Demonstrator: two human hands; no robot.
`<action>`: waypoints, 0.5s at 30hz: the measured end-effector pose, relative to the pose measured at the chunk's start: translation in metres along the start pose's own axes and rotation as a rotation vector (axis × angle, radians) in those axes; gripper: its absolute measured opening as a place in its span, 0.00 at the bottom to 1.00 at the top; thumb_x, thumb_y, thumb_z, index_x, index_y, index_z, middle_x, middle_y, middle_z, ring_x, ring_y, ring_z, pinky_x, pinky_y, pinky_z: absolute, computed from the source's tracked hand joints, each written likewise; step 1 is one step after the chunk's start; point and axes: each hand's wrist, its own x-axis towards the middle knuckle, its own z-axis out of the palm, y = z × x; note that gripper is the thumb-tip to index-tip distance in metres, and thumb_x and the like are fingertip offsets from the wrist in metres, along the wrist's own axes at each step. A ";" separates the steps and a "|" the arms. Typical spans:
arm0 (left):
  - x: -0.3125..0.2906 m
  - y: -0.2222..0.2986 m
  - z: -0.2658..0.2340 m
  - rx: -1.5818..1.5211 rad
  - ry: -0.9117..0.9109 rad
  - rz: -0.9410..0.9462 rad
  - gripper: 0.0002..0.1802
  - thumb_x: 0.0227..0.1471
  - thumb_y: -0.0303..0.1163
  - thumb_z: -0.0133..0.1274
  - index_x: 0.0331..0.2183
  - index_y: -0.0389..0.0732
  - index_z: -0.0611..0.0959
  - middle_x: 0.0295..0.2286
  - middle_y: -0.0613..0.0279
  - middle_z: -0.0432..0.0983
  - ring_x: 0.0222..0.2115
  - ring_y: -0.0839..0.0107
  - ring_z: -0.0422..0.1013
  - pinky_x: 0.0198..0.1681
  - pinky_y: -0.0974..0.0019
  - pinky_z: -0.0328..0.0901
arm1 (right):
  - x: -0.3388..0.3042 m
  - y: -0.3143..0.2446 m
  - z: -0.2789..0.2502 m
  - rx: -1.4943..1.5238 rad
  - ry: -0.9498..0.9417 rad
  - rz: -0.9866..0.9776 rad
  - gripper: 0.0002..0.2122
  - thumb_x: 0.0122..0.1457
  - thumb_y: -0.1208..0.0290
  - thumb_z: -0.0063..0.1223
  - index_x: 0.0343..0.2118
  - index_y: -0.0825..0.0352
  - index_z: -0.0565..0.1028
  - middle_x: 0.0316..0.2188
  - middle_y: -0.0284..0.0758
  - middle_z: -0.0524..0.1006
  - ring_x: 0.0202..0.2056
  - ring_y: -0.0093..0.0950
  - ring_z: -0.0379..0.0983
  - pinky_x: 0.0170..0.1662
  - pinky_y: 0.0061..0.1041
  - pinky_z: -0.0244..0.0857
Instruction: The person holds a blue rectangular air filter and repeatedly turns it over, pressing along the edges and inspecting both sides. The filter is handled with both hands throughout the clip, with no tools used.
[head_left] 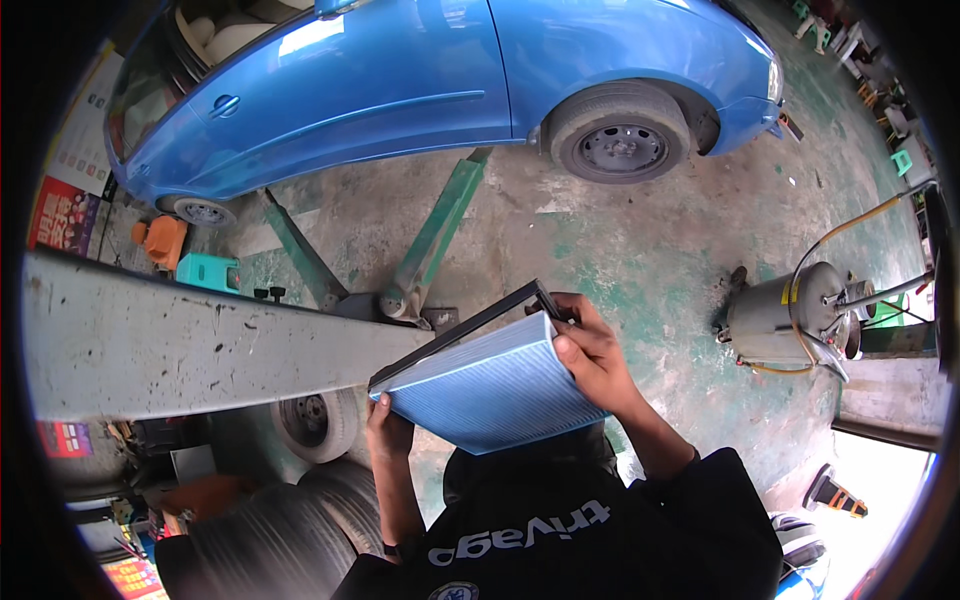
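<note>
In front of my body I hold a pleated cabin air filter (490, 393), light blue and white, tilted so its ribbed face shows. A thin black plastic frame (455, 335) runs along its far side. Toward the right end a gap shows between frame and filter; at the left corner the two meet. My right hand (595, 355) is closed on the right end, thumb on the filter's edge and fingers by the frame's end. At the left corner my left hand (388, 428) is closed with its thumb up against the edge; its other fingers are mostly hidden underneath.
Ahead stands a blue car (390, 90) above green lift arms (440, 225). A grey lift beam (200, 340) reaches in from the left. Tyres (260, 530) lie at lower left. On the right are a metal tank (800, 315) and its hose.
</note>
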 end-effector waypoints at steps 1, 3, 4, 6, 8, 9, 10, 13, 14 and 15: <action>0.014 -0.002 -0.003 -0.022 -0.029 -0.015 0.30 0.47 0.40 0.60 0.49 0.36 0.73 0.45 0.54 0.73 0.48 0.61 0.68 0.55 0.59 0.59 | 0.011 -0.001 -0.001 0.000 0.008 0.010 0.15 0.61 0.66 0.52 0.44 0.73 0.77 0.49 0.48 0.70 0.51 0.39 0.68 0.53 0.32 0.61; 0.038 -0.009 -0.007 -0.044 -0.030 0.011 0.30 0.49 0.41 0.57 0.51 0.36 0.72 0.47 0.54 0.72 0.50 0.60 0.67 0.56 0.58 0.58 | 0.035 -0.004 0.000 -0.029 0.020 0.000 0.14 0.58 0.68 0.57 0.42 0.72 0.78 0.47 0.48 0.72 0.48 0.39 0.72 0.50 0.32 0.65; 0.052 -0.013 -0.009 -0.084 -0.015 0.006 0.29 0.50 0.41 0.56 0.51 0.36 0.72 0.47 0.54 0.72 0.50 0.60 0.66 0.57 0.58 0.57 | 0.048 -0.004 0.002 -0.009 0.056 0.009 0.13 0.54 0.69 0.61 0.39 0.71 0.80 0.46 0.48 0.74 0.47 0.39 0.74 0.47 0.30 0.67; 0.083 -0.017 -0.010 -0.140 -0.041 -0.002 0.29 0.50 0.41 0.55 0.51 0.36 0.72 0.48 0.55 0.72 0.51 0.60 0.65 0.57 0.57 0.56 | 0.076 -0.006 0.005 0.028 0.036 0.038 0.13 0.52 0.72 0.62 0.39 0.73 0.80 0.46 0.50 0.74 0.48 0.40 0.73 0.49 0.30 0.66; 0.113 -0.011 -0.008 -0.157 -0.094 0.021 0.29 0.51 0.44 0.53 0.51 0.37 0.73 0.49 0.55 0.72 0.51 0.59 0.66 0.57 0.57 0.56 | 0.106 -0.007 0.008 0.029 0.025 0.046 0.13 0.50 0.74 0.64 0.38 0.74 0.79 0.47 0.49 0.74 0.48 0.39 0.73 0.50 0.29 0.65; 0.129 -0.009 -0.005 -0.162 -0.133 0.041 0.29 0.52 0.46 0.52 0.51 0.37 0.73 0.49 0.55 0.72 0.50 0.59 0.67 0.57 0.56 0.56 | 0.122 -0.007 0.007 0.032 0.017 0.037 0.13 0.49 0.75 0.64 0.38 0.74 0.79 0.47 0.49 0.74 0.48 0.38 0.73 0.50 0.29 0.64; 0.141 -0.003 -0.003 -0.164 -0.121 0.027 0.29 0.50 0.46 0.53 0.50 0.37 0.75 0.48 0.55 0.73 0.50 0.59 0.67 0.57 0.56 0.56 | 0.136 -0.006 0.008 0.037 0.011 0.025 0.13 0.49 0.75 0.64 0.38 0.74 0.79 0.47 0.49 0.74 0.48 0.38 0.73 0.50 0.29 0.64; 0.180 0.010 0.006 -0.243 -0.136 0.047 0.29 0.49 0.45 0.53 0.49 0.37 0.75 0.48 0.54 0.74 0.50 0.59 0.67 0.57 0.56 0.57 | 0.174 -0.004 0.011 0.008 -0.015 -0.084 0.12 0.51 0.76 0.62 0.38 0.74 0.79 0.47 0.48 0.73 0.46 0.36 0.73 0.48 0.28 0.65; 0.193 0.015 0.007 -0.312 -0.172 -0.002 0.29 0.46 0.39 0.55 0.49 0.36 0.73 0.47 0.54 0.73 0.51 0.57 0.67 0.57 0.55 0.56 | 0.183 -0.004 0.011 -0.019 -0.013 -0.120 0.11 0.52 0.76 0.62 0.39 0.73 0.79 0.47 0.47 0.73 0.45 0.35 0.73 0.46 0.28 0.66; 0.203 0.019 0.006 -0.312 -0.168 0.004 0.28 0.46 0.40 0.55 0.48 0.36 0.75 0.46 0.54 0.74 0.51 0.57 0.67 0.57 0.55 0.56 | 0.191 -0.005 0.012 -0.046 -0.010 -0.150 0.10 0.53 0.76 0.61 0.39 0.72 0.80 0.47 0.46 0.73 0.44 0.34 0.74 0.44 0.28 0.67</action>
